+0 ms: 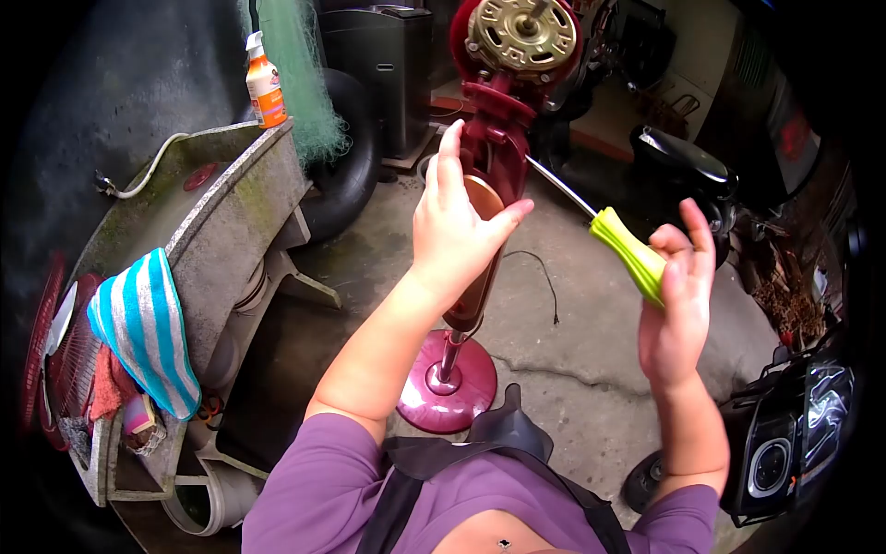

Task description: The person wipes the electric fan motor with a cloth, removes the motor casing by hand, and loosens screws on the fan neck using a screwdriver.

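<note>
A dark red stand fan [494, 148] without a grille or blades rises before me, its brass-coloured motor [524, 35] bare at the top and its round glossy base [448, 383] on the floor. My left hand [452, 217] holds the fan's upper body, thumb spread to one side and index finger stretched up along the neck. In my right hand [678, 286] is a screwdriver [628, 254] with a lime-green handle, held near the handle's end with some fingers raised. Its shaft slants up left, and its tip meets the side of the neck; the exact contact spot is too small to make out.
A concrete sink counter [235, 198] stands at left, with an orange-and-white bottle [266, 83], a striped cloth [148, 328] and a red fan grille [74, 351]. Behind are a black tyre [346, 157] and green netting [295, 83]. A black motorbike [688, 166] and black speaker-like box [775, 452] are right.
</note>
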The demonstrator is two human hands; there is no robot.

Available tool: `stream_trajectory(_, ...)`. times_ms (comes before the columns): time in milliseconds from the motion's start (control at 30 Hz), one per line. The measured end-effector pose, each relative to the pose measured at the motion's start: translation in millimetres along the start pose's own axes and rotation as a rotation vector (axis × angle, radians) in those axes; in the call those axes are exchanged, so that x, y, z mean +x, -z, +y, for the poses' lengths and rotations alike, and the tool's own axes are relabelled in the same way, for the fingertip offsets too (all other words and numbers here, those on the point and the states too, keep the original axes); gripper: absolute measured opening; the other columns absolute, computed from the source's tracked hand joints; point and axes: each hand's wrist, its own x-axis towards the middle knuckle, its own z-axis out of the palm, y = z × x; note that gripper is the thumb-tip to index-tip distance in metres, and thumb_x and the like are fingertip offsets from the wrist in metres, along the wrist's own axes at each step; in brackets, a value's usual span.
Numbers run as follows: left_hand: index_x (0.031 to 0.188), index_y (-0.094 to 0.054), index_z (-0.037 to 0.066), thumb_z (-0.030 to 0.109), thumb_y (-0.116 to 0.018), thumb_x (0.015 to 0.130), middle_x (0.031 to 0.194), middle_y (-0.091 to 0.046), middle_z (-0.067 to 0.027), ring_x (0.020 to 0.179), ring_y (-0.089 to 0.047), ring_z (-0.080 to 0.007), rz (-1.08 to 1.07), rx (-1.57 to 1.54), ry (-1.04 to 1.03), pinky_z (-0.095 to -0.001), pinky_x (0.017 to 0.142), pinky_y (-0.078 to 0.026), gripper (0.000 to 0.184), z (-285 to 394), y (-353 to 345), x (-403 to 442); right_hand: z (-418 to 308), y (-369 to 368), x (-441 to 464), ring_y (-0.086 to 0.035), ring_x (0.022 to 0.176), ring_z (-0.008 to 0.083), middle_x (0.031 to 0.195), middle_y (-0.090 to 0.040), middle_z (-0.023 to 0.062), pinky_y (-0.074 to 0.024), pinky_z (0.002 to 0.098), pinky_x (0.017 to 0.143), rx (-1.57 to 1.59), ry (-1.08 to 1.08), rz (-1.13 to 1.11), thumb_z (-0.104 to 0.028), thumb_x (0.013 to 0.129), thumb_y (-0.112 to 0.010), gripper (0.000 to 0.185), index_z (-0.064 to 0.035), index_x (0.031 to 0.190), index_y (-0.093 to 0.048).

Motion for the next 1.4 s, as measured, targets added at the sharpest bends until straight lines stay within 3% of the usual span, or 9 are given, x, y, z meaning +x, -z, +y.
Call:
stream_trajectory(167,0.154,-0.025,0.01,0.032,-0.088,0.07,0.127,-0.054,-0.0175,0.115,-0.057,-0.0381,-0.019,0.024,0.036,-0.0453,0.094,-0.05,0.107,6.7,4.0,-0.9,-27.4,-21.5,22.1,-0.061,0.069,0.0146,0.1,-0.067,0.0113,-0.0499,0.0214,0.06,0.506,-0.795,0.283,-0.036,0.103,-0.054,0.042,-0.0001,0.125,-0.058)
stream_trajectory(267,0.154,-0.024,0.01,0.032,-0.088,0.07,0.128,-0.054,-0.0175,0.115,-0.057,-0.0377,-0.03,-0.003,0.049,-0.0458,0.094,-0.049,0.108,4.4,4.1,-1.1,-31.2,7.2,30.1,-0.035,0.036,0.0066,0.08,-0.067,0.0082,-0.0307,0.0182,0.035,0.349,-0.985,-0.133,-0.041,0.103,-0.051,0.049,0.0037,0.122,-0.059)
stream_trajectory(400,0.153,-0.026,0.011,0.036,-0.089,0.07,0.135,-0.052,-0.0212,0.12,-0.057,-0.0391,-0.008,-0.025,0.042,-0.0455,0.098,-0.048,0.107,4.0,1.1,-2.3,-37.8,-4.3,36.7,-0.055,0.064,0.015,0.083,-0.062,0.0093,-0.0362,0.028,0.051,-1.296,0.642,-0.355,-0.013,0.083,-0.071,0.038,-0.0088,0.12,-0.072)
stream_trajectory(533,0.153,-0.027,0.011,0.037,-0.089,0.07,0.133,-0.053,-0.0207,0.118,-0.057,-0.0395,-0.015,-0.009,0.058,-0.0454,0.097,-0.049,0.107,7.4,0.9,-1.4,-54.4,6.2,59.5,-0.048,0.064,0.016,0.091,-0.057,0.0021,-0.0314,0.0273,0.053,-1.813,1.576,-0.411,-0.012,0.075,-0.072,0.044,-0.0145,0.119,-0.075)
stream_trajectory(833,0.146,-0.04,0.006,0.037,-0.086,0.072,0.147,-0.032,-0.019,0.138,-0.021,-0.0411,0.198,0.298,-0.509,-0.0551,0.117,-0.016,0.093,33.1,2.5,-6.1,-53.9,-5.7,42.7,-0.053,0.084,0.0215,0.102,-0.063,0.0006,-0.0456,0.0306,0.066,-1.749,1.486,-0.325,-0.014,0.071,-0.072,0.043,-0.0203,0.114,-0.077)
stream_trajectory(967,0.133,-0.059,0.011,0.021,-0.057,0.091,0.106,-0.065,-0.0038,0.114,-0.058,-0.0229,0.013,0.273,-0.659,-0.0577,0.121,-0.007,0.043,59.1,-18.8,11.0,-47.7,-3.9,44.0,-0.054,0.079,0.0213,0.102,-0.057,-0.0005,-0.0452,0.0306,0.061,-1.594,1.543,-0.308,-0.01,0.074,-0.069,0.039,-0.0207,0.112,-0.074)
stream_trajectory(1133,0.113,-0.067,0.015,0.028,-0.07,0.083,0.083,-0.067,0.0027,0.093,-0.064,-0.015,0.078,0.25,-0.679,-0.0507,0.122,-0.013,0.033,58.8,-27.9,21.7,-51.6,12.3,36.3,-0.056,0.091,0.0197,0.112,-0.055,0.0076,-0.0476,0.0298,0.075,-0.84,0.487,-0.148,-0.053,0.079,-0.077,0.081,-0.0026,0.137,-0.05)
stream_trajectory(1233,0.117,-0.068,0.016,0.028,-0.071,0.084,0.09,-0.066,0.0025,0.097,-0.062,-0.0168,0.073,0.324,-0.665,-0.0521,0.121,-0.012,0.035,55.9,-30.0,17.5,-70.5,13.7,33.2,-0.048,0.047,0.0103,0.073,-0.06,0.0083,-0.0389,0.0215,0.044,0.004,-0.674,-0.163,-0.059,0.101,-0.044,0.061,-0.0026,0.119,-0.058)
stream_trajectory(1400,0.152,-0.035,0.014,0.031,-0.087,0.069,0.143,-0.033,-0.0204,0.129,-0.04,-0.0379,0.265,0.102,-0.356,-0.0534,0.115,-0.023,0.1,31.7,-12.0,1.8,-70.1,16.1,45.3,-0.051,0.056,0.0078,0.075,-0.058,0.0066,-0.0366,0.0205,0.044,0.012,-0.618,-0.136,-0.037,0.102,-0.057,0.035,-0.0031,0.109,-0.061)
